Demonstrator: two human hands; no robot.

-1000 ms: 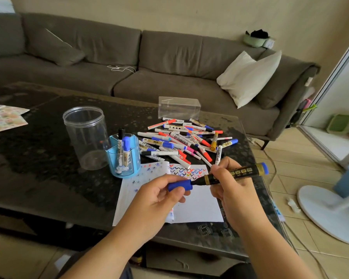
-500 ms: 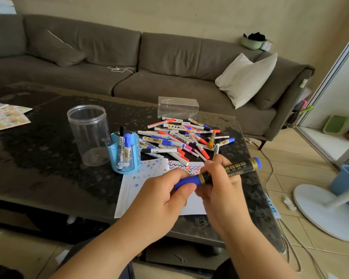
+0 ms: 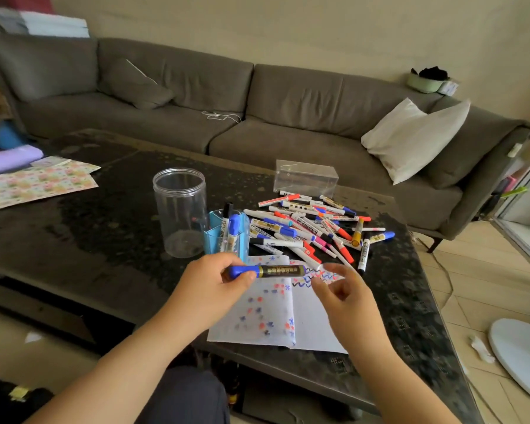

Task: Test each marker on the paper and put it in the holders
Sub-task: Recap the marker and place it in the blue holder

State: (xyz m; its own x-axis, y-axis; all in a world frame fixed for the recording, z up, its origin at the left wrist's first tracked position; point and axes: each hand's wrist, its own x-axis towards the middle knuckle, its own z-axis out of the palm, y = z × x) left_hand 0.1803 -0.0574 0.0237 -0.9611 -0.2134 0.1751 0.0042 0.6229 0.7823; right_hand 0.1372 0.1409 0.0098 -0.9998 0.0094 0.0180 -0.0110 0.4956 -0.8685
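Observation:
My left hand (image 3: 210,287) grips the blue cap end of a black and gold marker (image 3: 280,271), held level above the paper (image 3: 312,328). My right hand (image 3: 344,296) hovers just right of the marker's other end with relaxed, slightly curled fingers and holds nothing. The paper is white with blue, red and pink test marks. A blue holder (image 3: 242,237) behind my left hand has two markers standing in it. A clear round jar (image 3: 179,215) stands to its left. A pile of several markers (image 3: 315,228) lies beyond the paper.
A clear rectangular box (image 3: 306,176) stands behind the pile on the dark table (image 3: 74,234). Patterned paper (image 3: 34,185) and a purple roll (image 3: 10,159) lie at the table's far left. A grey sofa (image 3: 288,117) runs behind. A white fan base (image 3: 520,356) stands on the floor at right.
My right hand has let go of the marker and drawn slightly right. My left hand now holds the capped marker alone, moved left toward the blue holder. The camera view shifted.

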